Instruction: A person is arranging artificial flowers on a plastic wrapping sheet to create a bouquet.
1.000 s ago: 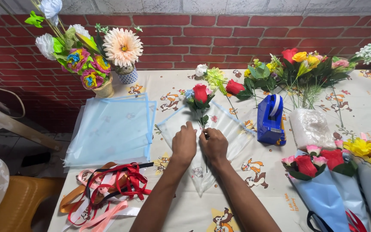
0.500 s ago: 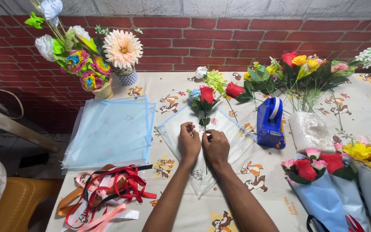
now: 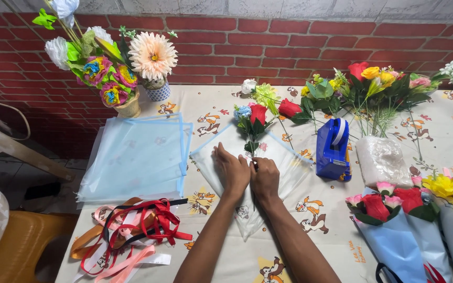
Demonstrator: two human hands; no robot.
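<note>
A small bunch of artificial flowers [image 3: 254, 121], a red rose with a blue bloom and green leaves, lies on a pale blue translucent wrapping sheet [image 3: 284, 157] laid cornerwise on the table. My left hand [image 3: 232, 170] lies flat on the sheet just left of the stems. My right hand [image 3: 265, 178] presses down beside it, over the lower part of the stems. The two hands touch side by side. The stem ends are hidden under my hands.
A stack of pale blue sheets [image 3: 135, 157] lies left, tangled ribbons [image 3: 127, 236] in front of it. A blue tape dispenser [image 3: 332, 149] stands right of the sheet. Loose flowers [image 3: 373, 84], wrapped bouquets [image 3: 394, 230], two flower pots [image 3: 132, 107] and a brick wall surround.
My hands have moved slightly toward me down the stems and now lie flatter on the sheet. The flower bunch stays where it was.
</note>
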